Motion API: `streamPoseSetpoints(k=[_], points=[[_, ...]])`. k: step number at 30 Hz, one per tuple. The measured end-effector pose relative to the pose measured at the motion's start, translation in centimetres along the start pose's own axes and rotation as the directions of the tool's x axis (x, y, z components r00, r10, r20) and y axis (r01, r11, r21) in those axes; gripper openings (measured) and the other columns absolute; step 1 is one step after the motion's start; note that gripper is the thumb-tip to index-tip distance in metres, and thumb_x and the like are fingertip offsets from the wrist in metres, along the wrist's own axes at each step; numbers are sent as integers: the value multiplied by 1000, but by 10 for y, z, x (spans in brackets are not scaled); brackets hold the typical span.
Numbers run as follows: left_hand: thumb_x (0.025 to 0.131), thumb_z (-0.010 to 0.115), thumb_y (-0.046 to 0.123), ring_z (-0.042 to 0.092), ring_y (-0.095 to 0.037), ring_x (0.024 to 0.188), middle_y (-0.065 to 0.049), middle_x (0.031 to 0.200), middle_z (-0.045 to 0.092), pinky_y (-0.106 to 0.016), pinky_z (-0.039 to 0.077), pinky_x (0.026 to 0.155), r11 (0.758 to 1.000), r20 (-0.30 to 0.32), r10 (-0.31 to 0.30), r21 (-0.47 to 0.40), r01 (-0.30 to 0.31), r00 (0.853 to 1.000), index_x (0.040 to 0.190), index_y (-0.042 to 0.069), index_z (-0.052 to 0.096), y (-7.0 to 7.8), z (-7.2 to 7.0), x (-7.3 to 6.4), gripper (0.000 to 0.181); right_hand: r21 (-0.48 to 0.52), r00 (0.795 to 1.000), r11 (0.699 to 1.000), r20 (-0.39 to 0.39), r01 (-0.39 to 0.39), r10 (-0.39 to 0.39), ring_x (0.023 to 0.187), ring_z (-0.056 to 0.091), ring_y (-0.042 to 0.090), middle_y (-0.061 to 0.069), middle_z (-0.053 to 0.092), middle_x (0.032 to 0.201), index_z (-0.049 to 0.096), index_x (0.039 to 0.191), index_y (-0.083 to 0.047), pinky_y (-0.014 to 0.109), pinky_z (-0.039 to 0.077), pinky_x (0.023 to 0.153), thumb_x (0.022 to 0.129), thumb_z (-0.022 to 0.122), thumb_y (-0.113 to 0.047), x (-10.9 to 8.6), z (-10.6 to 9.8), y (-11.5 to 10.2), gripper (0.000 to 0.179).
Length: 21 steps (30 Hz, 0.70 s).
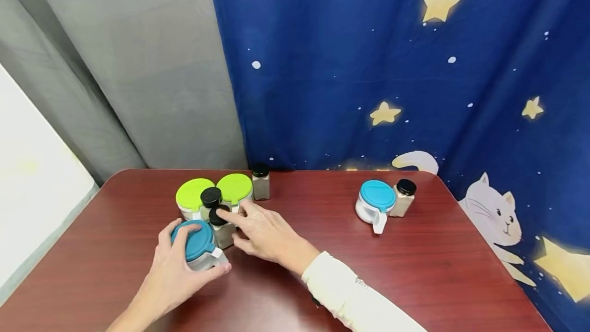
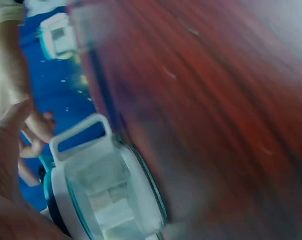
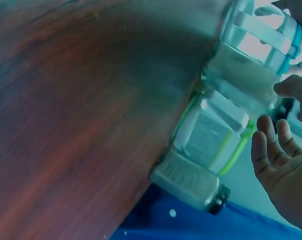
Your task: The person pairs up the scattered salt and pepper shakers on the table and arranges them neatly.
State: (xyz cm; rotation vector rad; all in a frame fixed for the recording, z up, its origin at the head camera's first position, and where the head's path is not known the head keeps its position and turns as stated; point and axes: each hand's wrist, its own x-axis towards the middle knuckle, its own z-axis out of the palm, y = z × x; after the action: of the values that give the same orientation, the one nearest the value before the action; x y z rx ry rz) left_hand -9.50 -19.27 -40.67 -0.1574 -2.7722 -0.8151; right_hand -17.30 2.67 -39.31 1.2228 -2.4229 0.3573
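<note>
My left hand (image 1: 177, 265) grips a blue-lidded seasoning jar (image 1: 199, 247), its fingers over the lid and its thumb by the white handle. Beside that jar stands a square glass spice jar (image 1: 224, 234) with a black lid. My right hand (image 1: 269, 232) is at this spice jar, with a fingertip at the lid and the thumb low near its side; the fingers are loosely spread. Behind are another black-lidded spice jar (image 1: 211, 198) and two green-lidded seasoning jars, one at left (image 1: 193, 194) and one at right (image 1: 235, 187). The left wrist view shows the held jar's clear body (image 2: 105, 195).
A third black-lidded spice jar (image 1: 261, 186) stands at the table's back edge. Toward the right are another blue-lidded seasoning jar (image 1: 377, 199) and a spice jar (image 1: 402, 201), side by side. The red-brown table (image 1: 313, 204) meets a blue star-patterned curtain (image 1: 322, 91).
</note>
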Motion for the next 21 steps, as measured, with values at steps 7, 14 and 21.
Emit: streamPoseSetpoints(k=[7, 14, 21], points=[[63, 96, 45, 47, -47, 111, -26, 140, 24, -61, 47, 83, 995, -61, 35, -91, -40, 998, 129, 14, 53, -4, 10, -1, 85, 121, 996, 989, 41, -80, 75, 102, 53, 13, 4, 46, 125, 56, 130, -18, 17, 48, 80, 92, 77, -25, 0, 14, -6, 44], [64, 95, 40, 42, -43, 114, -18, 136, 35, -64, 41, 78, 996, -81, 72, -43, -76, 994, 129, 21, 54, -12, 5, -2, 80, 222, 997, 972, 47, -71, 62, 105, 55, 8, -2, 54, 125, 48, 132, -14, 17, 45, 93, 95, 75, -22, 1, 12, -4, 46], [63, 97, 39, 46, -46, 117, -23, 142, 33, -65, 44, 84, 993, -8, -18, -120, 17, 1000, 137, 12, 40, -10, 4, -11, 97, 217, 998, 975, 63, -41, 28, 112, 56, 10, -1, 51, 133, 48, 143, -13, 18, 41, 99, 93, 74, -20, -1, 13, -5, 57]])
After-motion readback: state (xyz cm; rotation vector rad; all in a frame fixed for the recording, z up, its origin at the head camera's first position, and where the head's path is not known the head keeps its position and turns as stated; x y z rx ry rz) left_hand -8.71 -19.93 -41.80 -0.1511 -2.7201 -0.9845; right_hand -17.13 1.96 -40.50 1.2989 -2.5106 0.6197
